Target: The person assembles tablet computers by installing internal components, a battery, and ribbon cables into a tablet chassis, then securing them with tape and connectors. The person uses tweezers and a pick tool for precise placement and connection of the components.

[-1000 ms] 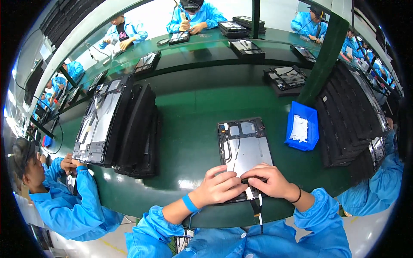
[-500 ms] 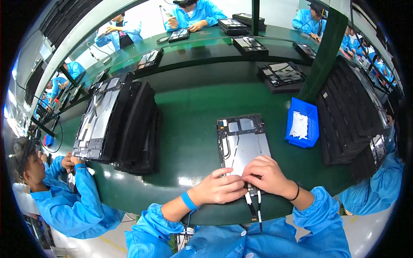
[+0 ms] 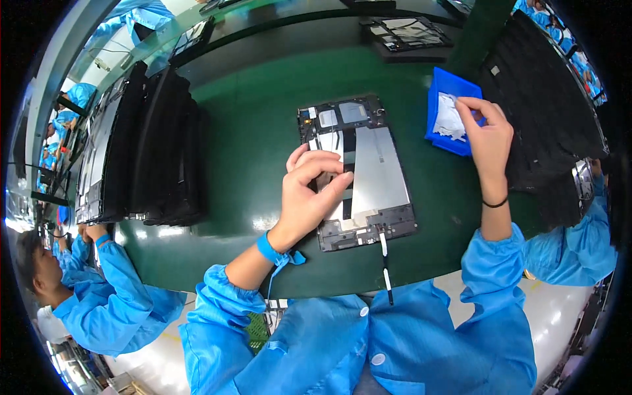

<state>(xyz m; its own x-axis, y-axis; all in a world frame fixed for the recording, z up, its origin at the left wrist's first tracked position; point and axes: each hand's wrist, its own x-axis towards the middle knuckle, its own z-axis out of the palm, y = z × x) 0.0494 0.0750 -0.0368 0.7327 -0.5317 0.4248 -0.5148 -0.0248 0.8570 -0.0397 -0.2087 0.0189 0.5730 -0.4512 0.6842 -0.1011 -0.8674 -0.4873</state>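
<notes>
An opened tablet (image 3: 382, 171) with a silver inner plate and black circuit parts at both ends lies before me on the green table. My left hand (image 3: 309, 191) is over its left side, thumb and index finger closed on a black ribbon cable (image 3: 349, 141) that runs lengthwise over the plate. Out past the tablet's near edge hangs a narrow white-and-black ribbon cable (image 3: 386, 263). To the right, my right hand (image 3: 488, 135) reaches over a blue bin (image 3: 454, 82) of white paper-like pieces (image 3: 449, 118). Its thumb and index finger pinch together; what is between them cannot be made out.
Black foam trays (image 3: 168, 145) stand stacked at the left, with opened tablets leaning there. Another dark stack (image 3: 540, 99) rises behind the bin. An opened tablet (image 3: 408, 33) rests at the far side. A co-worker (image 3: 105, 289) in blue sits at the left.
My right hand has left the tablet's near end and moved to the blue bin. The left hand shifted up the plate; one of the two hanging cables now lies across it. My view has tilted downward.
</notes>
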